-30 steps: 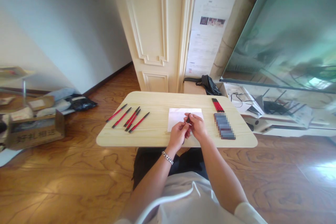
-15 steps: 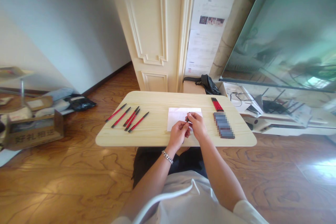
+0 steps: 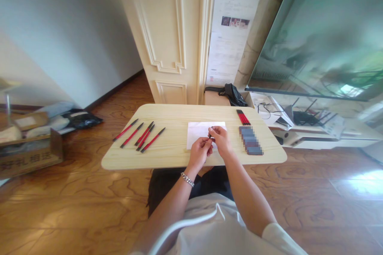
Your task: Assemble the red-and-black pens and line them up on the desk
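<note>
Both hands meet over a white sheet of paper on the table. Between the fingertips shows the dark part of a pen, most of it hidden by the hands. My left hand, a chain bracelet at its wrist, is closed round the pen from below. The thumb and fingers of my right hand pinch its upper part. Several red and black pens lie slanted on the left of the table. To the right, more red and black pens lie close together in a row.
A dark rectangular object, blurred by pixels, lies near the right end of the pale wooden table. A black bag rests behind the table. An open cardboard box with packages stands on the floor at left.
The whole view has shifted slightly, so the table and hands appear a little further left. Both hands stay together on the pen, with almost no change in grip.
</note>
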`<state>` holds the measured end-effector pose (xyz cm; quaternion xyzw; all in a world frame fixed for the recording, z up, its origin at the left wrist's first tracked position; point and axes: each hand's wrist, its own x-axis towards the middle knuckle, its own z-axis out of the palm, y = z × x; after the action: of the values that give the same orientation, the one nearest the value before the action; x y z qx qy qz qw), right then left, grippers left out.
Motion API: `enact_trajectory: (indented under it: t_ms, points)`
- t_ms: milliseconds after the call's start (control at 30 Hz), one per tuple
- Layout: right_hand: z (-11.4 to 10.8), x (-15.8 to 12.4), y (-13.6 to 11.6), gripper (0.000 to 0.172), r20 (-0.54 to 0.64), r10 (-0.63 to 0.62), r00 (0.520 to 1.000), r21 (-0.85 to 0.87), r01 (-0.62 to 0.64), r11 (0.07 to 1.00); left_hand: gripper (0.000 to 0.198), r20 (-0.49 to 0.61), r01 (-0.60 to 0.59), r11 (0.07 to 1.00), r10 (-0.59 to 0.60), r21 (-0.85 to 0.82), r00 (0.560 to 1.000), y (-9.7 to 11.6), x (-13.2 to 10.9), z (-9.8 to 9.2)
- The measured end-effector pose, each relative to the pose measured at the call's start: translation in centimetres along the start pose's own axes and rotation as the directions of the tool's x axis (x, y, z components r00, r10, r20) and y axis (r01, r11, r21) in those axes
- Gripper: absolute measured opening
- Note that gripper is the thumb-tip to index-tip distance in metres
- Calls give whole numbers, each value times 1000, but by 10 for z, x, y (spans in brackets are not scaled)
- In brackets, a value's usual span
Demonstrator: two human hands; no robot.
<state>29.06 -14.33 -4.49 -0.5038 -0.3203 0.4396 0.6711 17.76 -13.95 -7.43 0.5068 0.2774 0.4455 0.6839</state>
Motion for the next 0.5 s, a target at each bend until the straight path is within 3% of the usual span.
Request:
enact_trajectory:
  t_ms: [133, 267, 400, 500]
  points:
    - [-2, 1, 2, 38, 40, 38, 998, 34, -40, 999, 36, -9, 25, 999, -26, -22, 1000, 2, -1, 0]
    - [-3, 2, 3, 37, -8, -5, 1000, -28, 4, 1000, 36, -13, 42, 999, -42, -17, 999, 2, -1, 1]
    - [-4, 3, 3, 37, 63, 27, 998, -4, -26, 1000, 38, -34, 31, 999, -32, -32, 999, 3, -1, 3]
    - [-6, 4, 4, 38, 10, 1, 1000, -82, 0, 997, 42, -52, 35, 999, -36, -38, 998, 5, -2, 4]
